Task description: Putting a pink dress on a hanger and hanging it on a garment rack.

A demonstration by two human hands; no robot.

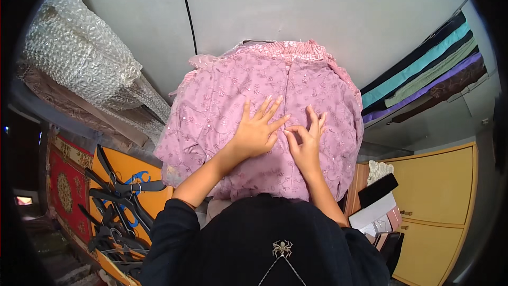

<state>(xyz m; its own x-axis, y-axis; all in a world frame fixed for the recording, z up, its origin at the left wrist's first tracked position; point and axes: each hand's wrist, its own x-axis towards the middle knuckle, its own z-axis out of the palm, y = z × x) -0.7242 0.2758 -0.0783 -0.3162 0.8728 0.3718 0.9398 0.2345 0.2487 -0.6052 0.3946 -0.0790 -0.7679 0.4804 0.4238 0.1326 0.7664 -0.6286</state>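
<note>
A pink embroidered garment [246, 83] with small beads lies spread before me over other pink fabric. A long seam or closure runs down it, right of its middle. My left hand [256, 129] rests on the garment left of this line, palm down, with its fingers spread and its thumb near the line. Just right of it, my right hand [307, 139] pinches the fabric at the line between thumb and index finger, while its other fingers are raised.
White textured garments [79, 51] hang at the upper left, and colourful fabrics [420, 71] hang at the upper right. Black hangers [131, 202] are heaped on an orange surface at the lower left. Boxes [377, 190] stand beside a yellow cabinet [432, 186] on the right.
</note>
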